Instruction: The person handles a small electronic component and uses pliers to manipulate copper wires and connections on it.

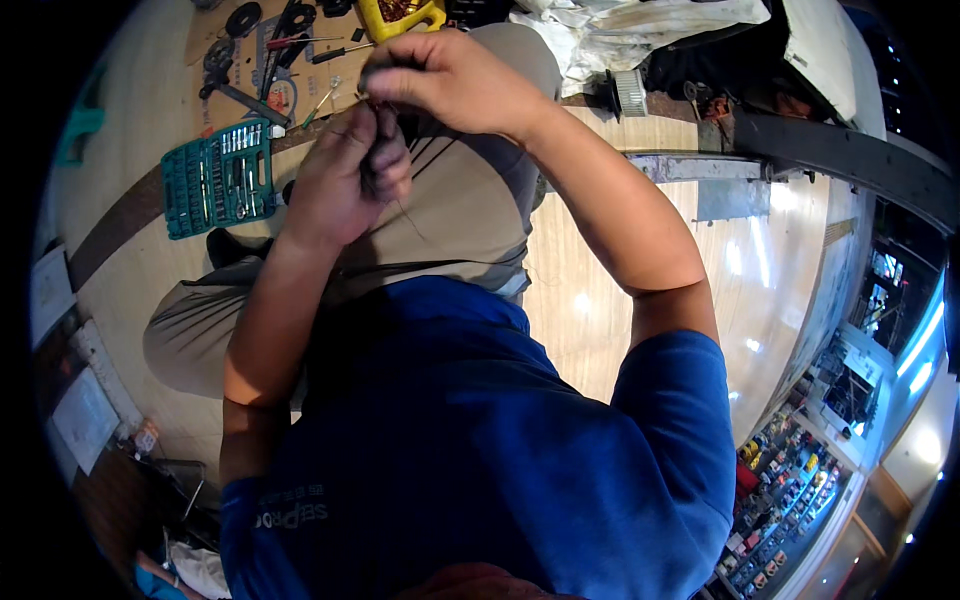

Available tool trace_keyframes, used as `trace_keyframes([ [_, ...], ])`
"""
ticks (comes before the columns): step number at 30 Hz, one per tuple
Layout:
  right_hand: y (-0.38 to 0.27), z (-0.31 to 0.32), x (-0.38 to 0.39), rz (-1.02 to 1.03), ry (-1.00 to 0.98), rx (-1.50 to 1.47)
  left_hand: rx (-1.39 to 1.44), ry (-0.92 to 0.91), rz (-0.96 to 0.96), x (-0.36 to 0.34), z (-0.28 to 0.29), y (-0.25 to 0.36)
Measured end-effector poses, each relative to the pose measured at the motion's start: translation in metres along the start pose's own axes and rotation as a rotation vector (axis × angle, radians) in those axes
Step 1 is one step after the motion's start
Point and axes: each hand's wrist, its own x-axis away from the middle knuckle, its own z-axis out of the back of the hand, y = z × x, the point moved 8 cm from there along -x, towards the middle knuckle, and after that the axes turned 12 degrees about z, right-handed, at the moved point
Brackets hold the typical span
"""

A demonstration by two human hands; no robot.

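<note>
Both hands, their fingers darkened with grime, meet above my lap near the top of the view. My left hand (pixel 355 178) is closed, with thin wire (pixel 408 218) trailing from below its fingers. Just above it, my right hand (pixel 440 78) pinches with thumb and forefinger at something small, mostly hidden by the fingertips. The two hands are almost touching. Beyond them lies a cardboard sheet (pixel 215 65) with screwdrivers, a hammer and dark round parts. A yellow container (pixel 432 18) with copper-coloured contents stands behind my right hand.
A green socket-set case (pixel 185 195) lies unfolded to the left. White crumpled cloth (pixel 610 45) and a ribbed metal part (pixel 628 93) are at the far right. A dark metal beam (pixel 840 155) runs along the right. Shelves of small goods (pixel 785 510) stand at lower right.
</note>
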Motion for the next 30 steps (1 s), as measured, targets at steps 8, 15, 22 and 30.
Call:
trace_keyframes([
  [8, 0.015, -0.026, 0.025, -0.342, 0.02, -0.346, 0.001, 0.095, -0.264, -0.005, 0.017, 0.027],
  [15, 0.039, -0.007, 0.034, -0.468, 0.024, -0.185, 0.152, 0.404, -0.295, -0.01, 0.037, 0.031],
  [22, 0.029, -0.003, 0.031, -0.318, 0.224, 0.152, 0.109, 0.299, -0.438, -0.011, 0.043, 0.037],
  [30, 0.011, -0.033, 0.043, -0.074, 0.342, 0.403, 0.282, 0.222, -0.409, -0.003, 0.061, 0.039],
])
